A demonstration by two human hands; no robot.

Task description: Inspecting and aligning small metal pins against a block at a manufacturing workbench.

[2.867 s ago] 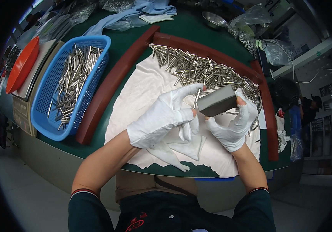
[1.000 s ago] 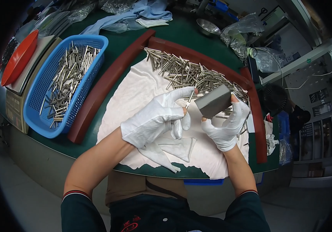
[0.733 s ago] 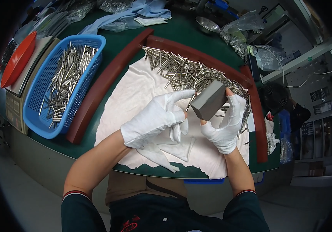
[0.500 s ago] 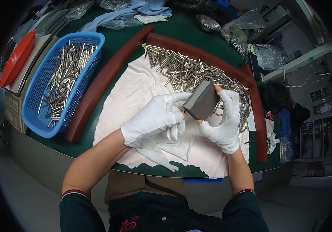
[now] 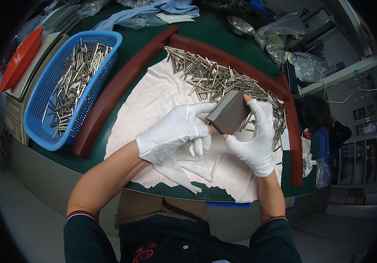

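Both my hands wear white gloves and meet over a white cloth (image 5: 153, 101) on the green table. My right hand (image 5: 255, 138) grips a dark grey rectangular block (image 5: 228, 113), tilted with one flat face up. My left hand (image 5: 173, 131) touches the block's near left corner with its fingertips, fingers curled; whether it pinches a small pin there is hidden. A heap of short metal pins (image 5: 214, 81) lies on the cloth just beyond the block.
A dark red raised border (image 5: 109, 98) frames the cloth on the left, back and right. A blue basket (image 5: 67, 85) with several metal pins sits left, a red tray (image 5: 19, 59) beyond it. Plastic bags (image 5: 285, 35) and a metal bowl (image 5: 240, 26) lie at the back.
The block has swung from lying level to tilted more upright in my right hand. My left hand has stayed at its near corner.
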